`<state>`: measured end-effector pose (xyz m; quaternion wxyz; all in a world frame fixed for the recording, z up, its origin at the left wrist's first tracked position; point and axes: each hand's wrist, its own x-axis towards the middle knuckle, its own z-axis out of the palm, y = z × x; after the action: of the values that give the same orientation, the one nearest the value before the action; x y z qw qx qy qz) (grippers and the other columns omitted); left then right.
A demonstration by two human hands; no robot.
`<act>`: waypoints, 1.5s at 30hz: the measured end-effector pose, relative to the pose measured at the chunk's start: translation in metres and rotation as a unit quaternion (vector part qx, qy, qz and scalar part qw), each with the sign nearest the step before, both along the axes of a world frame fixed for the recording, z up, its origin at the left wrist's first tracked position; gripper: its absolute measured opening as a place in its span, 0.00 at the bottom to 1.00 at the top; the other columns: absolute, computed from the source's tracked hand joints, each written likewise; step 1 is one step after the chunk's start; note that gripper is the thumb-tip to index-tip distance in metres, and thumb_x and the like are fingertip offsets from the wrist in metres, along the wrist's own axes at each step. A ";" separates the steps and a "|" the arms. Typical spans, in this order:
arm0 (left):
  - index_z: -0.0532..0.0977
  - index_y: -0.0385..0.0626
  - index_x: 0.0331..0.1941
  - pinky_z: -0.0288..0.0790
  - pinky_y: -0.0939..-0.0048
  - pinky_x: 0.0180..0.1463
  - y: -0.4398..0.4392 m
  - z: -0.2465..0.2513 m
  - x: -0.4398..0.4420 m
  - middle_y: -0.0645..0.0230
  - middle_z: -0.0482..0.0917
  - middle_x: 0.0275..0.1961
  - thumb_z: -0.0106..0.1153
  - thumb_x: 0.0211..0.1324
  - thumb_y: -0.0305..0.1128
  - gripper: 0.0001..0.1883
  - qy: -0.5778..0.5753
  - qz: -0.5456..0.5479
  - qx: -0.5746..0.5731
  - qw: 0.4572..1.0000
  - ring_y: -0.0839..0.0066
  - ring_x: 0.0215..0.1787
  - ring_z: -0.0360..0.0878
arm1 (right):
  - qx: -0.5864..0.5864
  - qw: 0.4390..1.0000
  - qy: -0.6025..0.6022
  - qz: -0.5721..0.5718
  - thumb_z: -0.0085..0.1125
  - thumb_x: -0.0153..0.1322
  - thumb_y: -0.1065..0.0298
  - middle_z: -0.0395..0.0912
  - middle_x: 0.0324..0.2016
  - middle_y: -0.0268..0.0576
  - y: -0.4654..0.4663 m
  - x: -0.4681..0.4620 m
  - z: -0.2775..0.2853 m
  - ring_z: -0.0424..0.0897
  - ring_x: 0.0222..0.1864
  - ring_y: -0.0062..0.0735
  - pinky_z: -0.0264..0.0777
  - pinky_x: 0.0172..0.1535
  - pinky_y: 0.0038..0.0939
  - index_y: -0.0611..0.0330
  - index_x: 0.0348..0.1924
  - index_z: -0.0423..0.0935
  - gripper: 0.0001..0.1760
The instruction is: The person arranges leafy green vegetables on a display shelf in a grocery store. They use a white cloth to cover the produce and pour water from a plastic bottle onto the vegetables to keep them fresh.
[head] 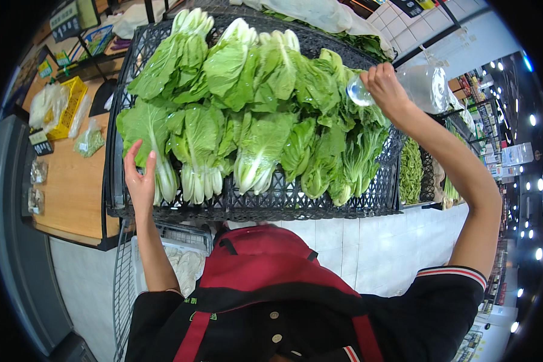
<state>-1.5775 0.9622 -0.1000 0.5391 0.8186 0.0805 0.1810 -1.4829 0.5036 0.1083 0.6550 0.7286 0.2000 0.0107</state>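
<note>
Two rows of leafy green cabbages lie on a black plastic mesh rack (289,208), their leaves wet and shiny. My right hand (384,86) grips a clear plastic bottle (423,88) by its neck end, tilted sideways over the rack's right end; clear liquid shows inside it. Fingers apart and holding nothing, my left hand (140,176) is at the rack's left end, beside a cabbage with a white stalk (163,176). Near the middle of the front row lies another cabbage (260,154). Whether my left fingers touch the leaves, I cannot tell.
On the left, a wooden counter (72,194) holds a yellow basket (74,104) and bagged produce (89,139). A wire cart (124,280) with a white crate stands below the rack. Green beans (412,172) lie at the right. A white cloth (316,18) covers greens behind.
</note>
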 end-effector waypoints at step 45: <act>0.69 0.41 0.54 0.57 0.60 0.64 -0.298 0.032 -0.112 0.54 0.71 0.56 0.61 0.53 0.33 0.24 0.018 -0.118 0.157 0.980 0.56 0.60 0.65 | 0.163 0.965 -0.178 0.099 0.53 0.64 0.65 0.74 0.18 0.33 -0.242 0.069 -0.031 0.74 0.23 0.30 0.62 0.30 0.34 0.48 0.29 0.74 0.02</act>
<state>-1.6892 0.6641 -0.0685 0.4197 0.9000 -0.0367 0.1115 -1.4142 0.2615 0.0774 0.5478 0.7888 0.1465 0.2371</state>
